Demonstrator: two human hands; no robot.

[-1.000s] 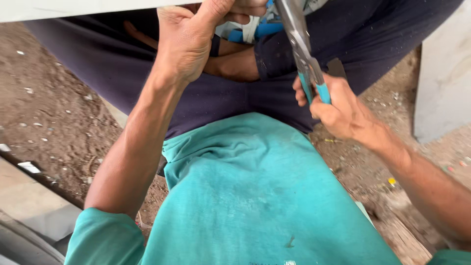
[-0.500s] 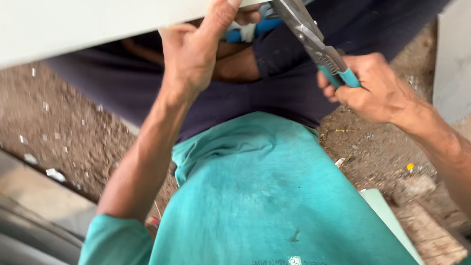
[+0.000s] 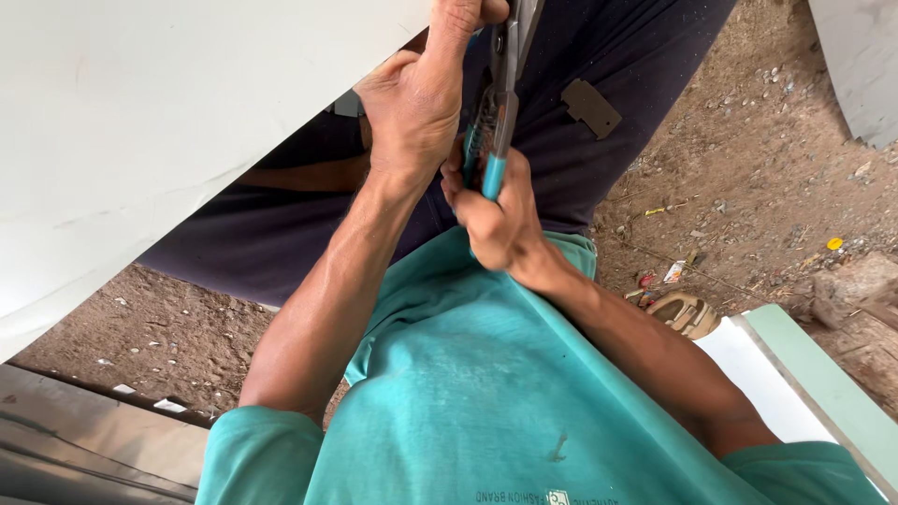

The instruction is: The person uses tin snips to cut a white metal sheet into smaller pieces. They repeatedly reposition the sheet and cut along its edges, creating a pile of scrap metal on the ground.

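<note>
My right hand [image 3: 500, 220] grips the teal handles of a pair of metal snips [image 3: 500, 103], whose grey blades point up and away toward the top edge. My left hand [image 3: 416, 103] is raised just left of the snips, its fingers closed on the edge of a large white sheet [image 3: 159, 122] that fills the upper left. Its fingertips run out of view at the top. Both forearms reach forward over my teal shirt and dark trousers.
Bare dirt ground with small stones and litter [image 3: 748, 168] lies to the right. A sandal [image 3: 687, 313] rests near a white and pale green board [image 3: 814, 374] at lower right. Grey metal sheeting [image 3: 84, 440] lies at lower left.
The white sheet has swung down to cover the upper left. My right hand with the snips has moved left, close beside my left hand.
</note>
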